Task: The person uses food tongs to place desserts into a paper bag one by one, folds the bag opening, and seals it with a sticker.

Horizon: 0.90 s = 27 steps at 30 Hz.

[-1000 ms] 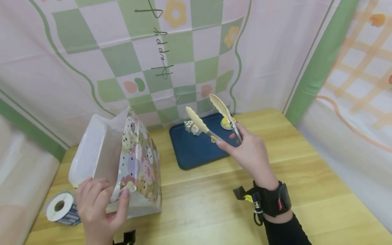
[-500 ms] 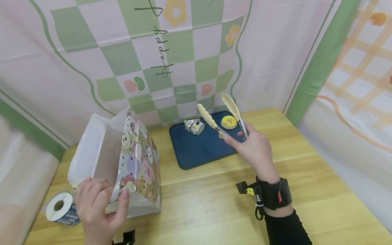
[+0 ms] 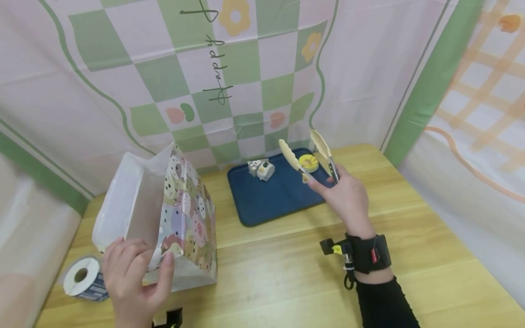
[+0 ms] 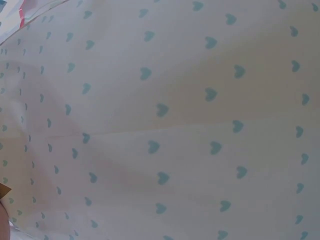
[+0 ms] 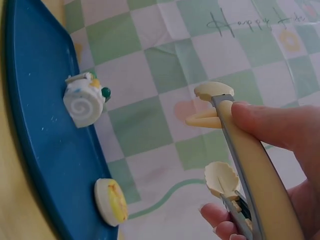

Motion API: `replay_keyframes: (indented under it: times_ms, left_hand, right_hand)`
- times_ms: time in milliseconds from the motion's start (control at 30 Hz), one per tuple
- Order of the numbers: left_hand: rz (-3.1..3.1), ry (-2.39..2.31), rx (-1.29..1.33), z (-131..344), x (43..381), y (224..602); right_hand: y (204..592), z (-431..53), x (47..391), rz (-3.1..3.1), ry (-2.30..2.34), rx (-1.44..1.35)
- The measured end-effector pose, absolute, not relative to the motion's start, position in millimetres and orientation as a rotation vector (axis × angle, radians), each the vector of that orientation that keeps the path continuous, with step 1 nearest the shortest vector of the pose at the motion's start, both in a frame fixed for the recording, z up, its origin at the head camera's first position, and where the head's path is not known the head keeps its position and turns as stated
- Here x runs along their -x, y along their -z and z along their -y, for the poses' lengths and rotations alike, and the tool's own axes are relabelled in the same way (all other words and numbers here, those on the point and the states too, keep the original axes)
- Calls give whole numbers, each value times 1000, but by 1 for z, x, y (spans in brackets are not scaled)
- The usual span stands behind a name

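Observation:
My right hand point(image 3: 347, 196) holds a pair of tongs point(image 3: 292, 157) with cream scalloped tips, spread apart and with nothing between them. They hang over the right part of a dark blue tray point(image 3: 270, 205). On that tray lie a round yellow-topped cake point(image 3: 308, 162) near the tongs and, further left, a small white roll-shaped cake point(image 3: 265, 170) beside another whitish piece point(image 3: 254, 166). In the right wrist view the roll point(image 5: 85, 102) shows a spiral end. My left hand point(image 3: 133, 278) pinches the near rim of an upright paper bag point(image 3: 188, 218) printed with cartoon animals, its mouth spread wide.
A roll of labels point(image 3: 84, 278) stands left of the bag on the wooden table point(image 3: 270, 269). Behind the table hangs a green-checked curtain point(image 3: 242, 100), close to the tray's far edge. A heart-dotted pale surface point(image 4: 160, 125) fills the left wrist view.
My right hand has moved right with the spread tongs, from above the tray's middle toward the yellow-topped cake. The left hand and the bag have stayed in place.

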<state>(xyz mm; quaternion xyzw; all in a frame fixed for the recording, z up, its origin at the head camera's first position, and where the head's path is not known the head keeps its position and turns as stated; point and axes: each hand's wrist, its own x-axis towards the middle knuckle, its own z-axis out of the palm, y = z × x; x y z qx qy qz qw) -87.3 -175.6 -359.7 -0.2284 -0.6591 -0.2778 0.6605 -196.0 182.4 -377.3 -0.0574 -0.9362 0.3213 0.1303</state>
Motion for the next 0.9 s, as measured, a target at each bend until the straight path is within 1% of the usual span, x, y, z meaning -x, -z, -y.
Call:
replay_keyframes:
  times_ms: [900]
  left_hand:
    - [1493,631,499,175,87,360]
  right_hand:
    - [404,-197,215,2792,-959,258]
